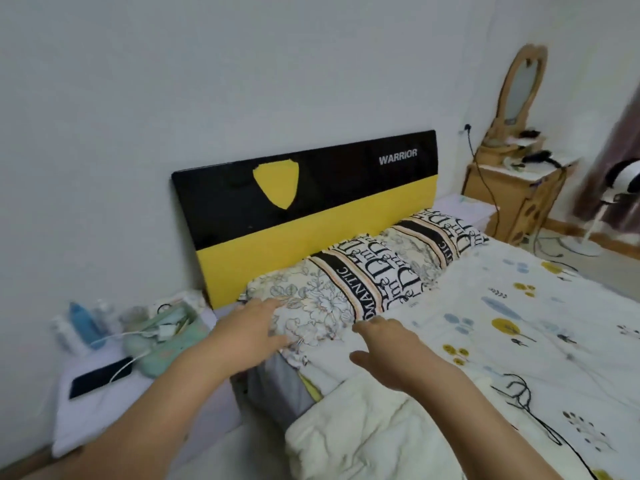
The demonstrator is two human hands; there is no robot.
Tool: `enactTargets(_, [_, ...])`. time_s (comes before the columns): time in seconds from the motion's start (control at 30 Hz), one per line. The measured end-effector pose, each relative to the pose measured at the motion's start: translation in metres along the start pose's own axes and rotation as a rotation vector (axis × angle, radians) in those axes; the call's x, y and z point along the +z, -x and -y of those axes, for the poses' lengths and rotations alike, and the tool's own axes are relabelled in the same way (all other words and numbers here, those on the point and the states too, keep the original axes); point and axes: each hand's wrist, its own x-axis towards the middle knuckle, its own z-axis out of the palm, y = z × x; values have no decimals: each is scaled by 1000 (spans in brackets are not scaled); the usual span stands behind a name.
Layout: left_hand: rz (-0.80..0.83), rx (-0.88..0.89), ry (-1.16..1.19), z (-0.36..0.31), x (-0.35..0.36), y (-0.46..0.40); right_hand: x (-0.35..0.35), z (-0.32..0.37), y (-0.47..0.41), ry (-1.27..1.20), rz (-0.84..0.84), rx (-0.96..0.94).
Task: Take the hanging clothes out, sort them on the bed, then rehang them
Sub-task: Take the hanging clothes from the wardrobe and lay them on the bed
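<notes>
The bed (519, 323) with a white patterned sheet fills the right half of the view. A near pillow (332, 289) with flower and letter print lies against the black and yellow headboard (311, 209). My left hand (252, 327) rests with straight fingers on the pillow's near corner. My right hand (388, 344) reaches over the sheet just in front of the pillow, fingers spread and holding nothing. A cream folded blanket (363, 431) lies under my right forearm. No hanging clothes or hangers are in sight.
A second pillow (440, 233) lies further along the headboard. A low bedside table (104, 410) at left holds a black phone (100, 375), a green pouch, a cable and bottles. A wooden dresser with an oval mirror (519, 188) and a fan (620, 178) stand at far right.
</notes>
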Motion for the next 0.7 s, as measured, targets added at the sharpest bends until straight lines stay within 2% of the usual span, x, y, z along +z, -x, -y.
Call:
enactTargets(0.3, [-116,-321,50,59,-8,128,-5,103,15,54,51,-356])
enactTargets(0.7, [-261,-672,43,183,-56,310,2,313,58,53,24,-741])
